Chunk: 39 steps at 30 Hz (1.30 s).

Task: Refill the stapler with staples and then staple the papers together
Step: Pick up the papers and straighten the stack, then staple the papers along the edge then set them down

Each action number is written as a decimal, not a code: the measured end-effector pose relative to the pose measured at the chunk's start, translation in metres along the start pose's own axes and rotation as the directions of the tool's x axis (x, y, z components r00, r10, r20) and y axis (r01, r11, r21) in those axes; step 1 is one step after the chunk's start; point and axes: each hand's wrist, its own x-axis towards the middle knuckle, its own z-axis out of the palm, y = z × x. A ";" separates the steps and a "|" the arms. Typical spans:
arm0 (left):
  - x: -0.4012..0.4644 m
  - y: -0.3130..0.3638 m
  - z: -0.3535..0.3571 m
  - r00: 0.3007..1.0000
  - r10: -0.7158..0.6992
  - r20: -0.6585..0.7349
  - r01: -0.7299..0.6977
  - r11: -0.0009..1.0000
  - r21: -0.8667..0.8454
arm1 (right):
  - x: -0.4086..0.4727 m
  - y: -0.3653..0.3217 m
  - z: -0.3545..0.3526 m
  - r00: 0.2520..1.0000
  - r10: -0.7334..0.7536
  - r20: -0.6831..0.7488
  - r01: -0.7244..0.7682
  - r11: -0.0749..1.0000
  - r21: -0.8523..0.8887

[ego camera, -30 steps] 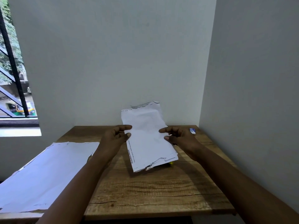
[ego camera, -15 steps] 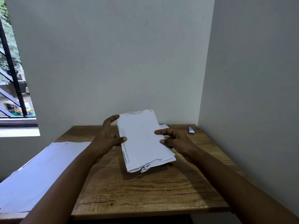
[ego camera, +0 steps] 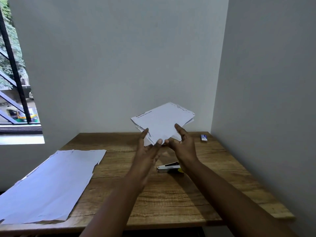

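Note:
A small stack of white papers (ego camera: 162, 120) is lifted above the back of the wooden table (ego camera: 188, 202), tilted with its printed edge to the upper left. My left hand (ego camera: 148, 149) pinches the stack's near corner, thumb on top. My right hand (ego camera: 183, 145) holds the near right edge, thumb lying on the top sheet. Below my right wrist a silver and black stapler (ego camera: 168, 167) with a yellow part lies on the table, partly hidden by the forearm. A small blue and white staple box (ego camera: 203, 138) lies at the back right corner.
A pile of large white sheets (ego camera: 51, 185) covers the table's left side and overhangs its edge. Grey walls close in behind and on the right. A barred window (ego camera: 15, 82) is at the far left.
Both hands lifted the paper stack off the table, turned it and carried it up and to the right. The stapler that lay under it now shows.

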 end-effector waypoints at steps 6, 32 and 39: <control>0.010 -0.001 0.010 0.992 0.067 -0.103 -0.055 0.992 0.117 | -0.004 0.009 -0.005 0.986 0.056 0.158 -0.059 0.998 0.020; 0.015 -0.029 -0.022 0.974 -0.109 -0.199 0.114 0.993 0.010 | -0.004 0.008 -0.048 0.876 0.423 0.233 -0.404 0.906 -0.127; 0.015 -0.030 -0.027 0.977 -0.174 -0.122 0.174 0.985 -0.010 | -0.001 0.015 -0.054 0.802 0.517 0.299 -0.573 0.808 0.139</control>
